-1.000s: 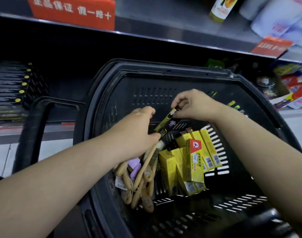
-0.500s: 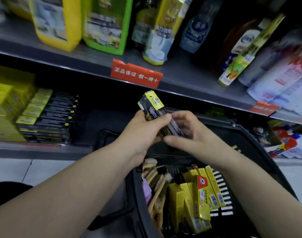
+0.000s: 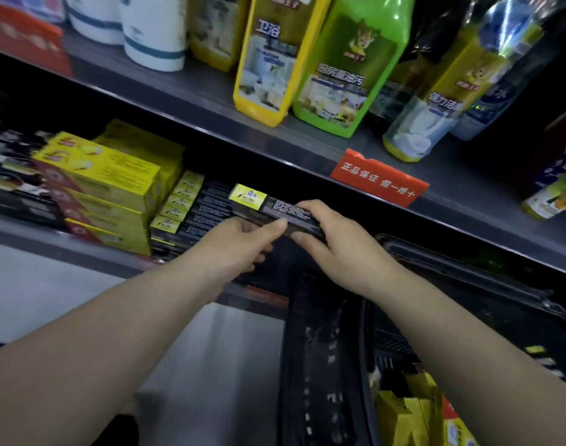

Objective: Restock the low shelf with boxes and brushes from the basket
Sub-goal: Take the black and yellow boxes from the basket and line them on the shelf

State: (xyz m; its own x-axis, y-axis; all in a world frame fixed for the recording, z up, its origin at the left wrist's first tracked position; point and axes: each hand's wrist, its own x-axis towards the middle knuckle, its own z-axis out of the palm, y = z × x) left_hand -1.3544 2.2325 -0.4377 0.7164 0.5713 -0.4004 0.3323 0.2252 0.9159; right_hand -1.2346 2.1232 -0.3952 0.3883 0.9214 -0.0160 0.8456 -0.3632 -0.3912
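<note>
Both hands hold a bundle of long black boxes (image 3: 265, 206) with a yellow end label, level with the mouth of the low shelf (image 3: 82, 252). My left hand (image 3: 239, 243) grips the bundle from below and the near side, thumb on top. My right hand (image 3: 333, 239) grips its right end. Just left of the bundle, a stack of matching black boxes (image 3: 191, 214) lies on the low shelf. The black basket (image 3: 333, 365) stands at the lower right with yellow boxes (image 3: 413, 413) inside; its brushes are out of view.
Yellow boxes (image 3: 107, 185) are stacked on the low shelf left of the black ones. The shelf above carries yellow and green cleaner bottles (image 3: 339, 66) and a red price tag (image 3: 378, 178) on its edge. Grey floor tiles lie below the low shelf.
The bundle of black boxes came up out of the basket and moved left toward the black stack on the low shelf. My view swung up and left, so the basket slid to the lower right.
</note>
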